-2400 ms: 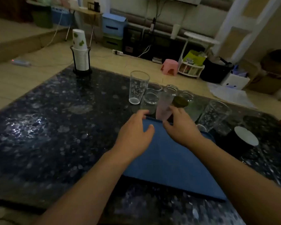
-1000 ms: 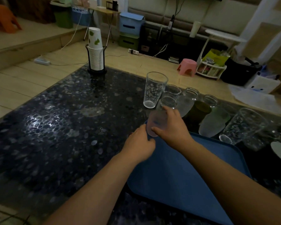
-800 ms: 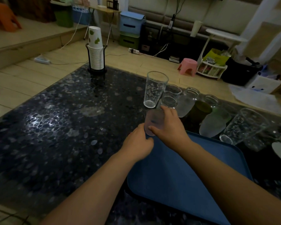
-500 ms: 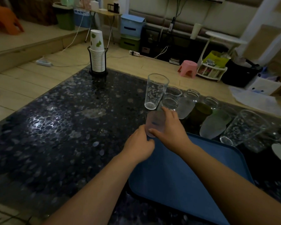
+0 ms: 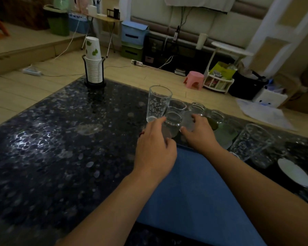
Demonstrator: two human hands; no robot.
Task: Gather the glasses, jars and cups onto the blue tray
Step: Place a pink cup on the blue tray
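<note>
Both hands have left the tray (image 5: pixel 194 189) edge: left hand (image 5: pixel 156 148) curls round a small glass (image 5: pixel 172 124), right hand (image 5: pixel 199 134) grips one frosted cup (image 5: pixel 188 121).

one head-worn wide-angle view, looking forward and down, close over the dark table (image 5: pixel 60 148); room floor far behind.

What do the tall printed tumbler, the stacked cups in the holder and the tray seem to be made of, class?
Tall printed tumbler: clear glass or hard plastic; the table shows through it. Stacked cups: probably paper; white, matt, ribbed rims, leaf print. Blue tray: likely plastic; an even matt blue without gloss.
</note>
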